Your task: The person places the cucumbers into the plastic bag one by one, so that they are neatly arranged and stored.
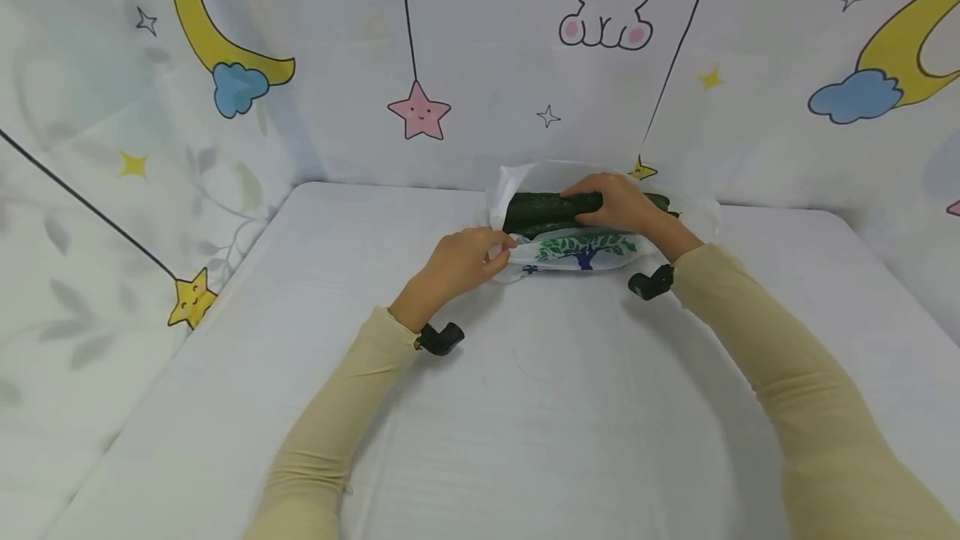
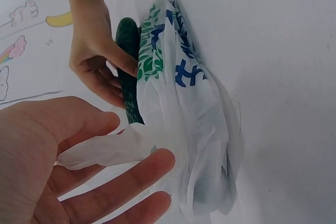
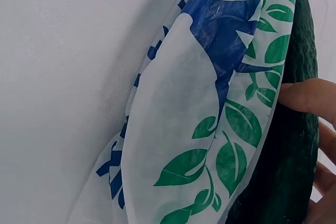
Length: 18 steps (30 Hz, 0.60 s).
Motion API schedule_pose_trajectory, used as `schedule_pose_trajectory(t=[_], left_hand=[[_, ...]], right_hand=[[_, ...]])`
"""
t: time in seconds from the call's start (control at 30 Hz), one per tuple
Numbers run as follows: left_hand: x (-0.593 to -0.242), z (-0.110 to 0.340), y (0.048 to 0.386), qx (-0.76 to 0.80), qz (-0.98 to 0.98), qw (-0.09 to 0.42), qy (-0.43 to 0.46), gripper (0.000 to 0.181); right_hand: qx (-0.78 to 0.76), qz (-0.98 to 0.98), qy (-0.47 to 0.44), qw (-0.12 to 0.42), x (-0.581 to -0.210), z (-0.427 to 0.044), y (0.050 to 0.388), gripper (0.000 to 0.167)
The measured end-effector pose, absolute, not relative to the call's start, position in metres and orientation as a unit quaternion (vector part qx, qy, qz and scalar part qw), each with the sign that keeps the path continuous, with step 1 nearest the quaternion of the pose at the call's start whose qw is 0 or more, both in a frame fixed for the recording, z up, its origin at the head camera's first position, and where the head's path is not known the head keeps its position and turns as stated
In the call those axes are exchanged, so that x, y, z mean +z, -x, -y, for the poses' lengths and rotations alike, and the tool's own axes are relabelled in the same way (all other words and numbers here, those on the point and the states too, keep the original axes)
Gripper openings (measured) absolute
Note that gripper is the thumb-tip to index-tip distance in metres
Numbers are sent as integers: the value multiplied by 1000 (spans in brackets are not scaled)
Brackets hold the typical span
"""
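A dark green cucumber point(image 1: 536, 208) lies lengthwise at the mouth of a white plastic bag point(image 1: 517, 254) printed with a green and blue tree. My right hand point(image 1: 618, 205) grips the cucumber from above, thumb on the near side and fingers over the far side. In the right wrist view the thumb point(image 3: 307, 96) presses on the dark skin point(image 3: 294, 150) beside the bag's printed edge. My left hand point(image 1: 467, 261) is at the bag's left end, holding a strip of the plastic point(image 2: 107, 150) between thumb and fingers. Whether a second cucumber lies alongside is unclear.
The bag lies near the back edge of a white-covered table point(image 1: 525, 423). Behind it hangs a pale backdrop point(image 1: 337, 40) with moons, stars and a rabbit. Dark wrist-worn devices point(image 1: 442, 339) sit under both wrists.
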State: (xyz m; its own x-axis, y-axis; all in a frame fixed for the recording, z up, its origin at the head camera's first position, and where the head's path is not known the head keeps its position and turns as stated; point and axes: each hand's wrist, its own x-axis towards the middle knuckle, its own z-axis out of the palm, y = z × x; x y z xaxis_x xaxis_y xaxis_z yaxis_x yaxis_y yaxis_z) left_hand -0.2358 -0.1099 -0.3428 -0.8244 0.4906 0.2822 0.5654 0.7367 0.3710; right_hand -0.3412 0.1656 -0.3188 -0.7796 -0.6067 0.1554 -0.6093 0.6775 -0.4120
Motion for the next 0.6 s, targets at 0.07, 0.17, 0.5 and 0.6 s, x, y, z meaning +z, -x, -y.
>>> schedule_pose_trajectory(t=[0.07, 0.17, 0.5, 0.6], left_hand=[[-343, 110, 236, -225, 928, 84, 285, 23], [-343, 110, 235, -224, 928, 85, 285, 23], [-343, 111, 235, -226, 927, 83, 288, 23], [-342, 110, 235, -226, 927, 83, 288, 23]], right_hand=[[237, 913, -333, -1, -320, -166, 342, 42], [250, 911, -329, -9, -321, -167, 344, 41], [240, 922, -303, -20, -325, -164, 345, 43], [236, 924, -301, -18, -325, -163, 344, 43]])
